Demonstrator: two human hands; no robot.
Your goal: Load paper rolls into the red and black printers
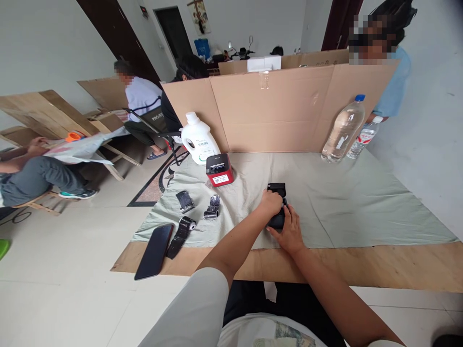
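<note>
A small black device with a raised lid, like a portable label printer (277, 187), rests on the cloth before me. My left hand (272, 203) is closed over its upper part, the fingers curled in at the opening; what they pinch is hidden. Along the lower right side of the device, my right hand (291, 232) grips it between thumb and fingers. Both hands cover most of its body. To the left lie a black printed roll (213, 207), a short black strip (185, 201) and a longer part-unrolled black roll (182, 237).
A phone (154, 252) overlaps the table's front edge. Behind the rolls stand a red and black box (219, 169) and a white jug (199, 138). Two water bottles, one large (344, 129) and one small (364, 138), stand before a cardboard screen (271, 111). Several people sit nearby.
</note>
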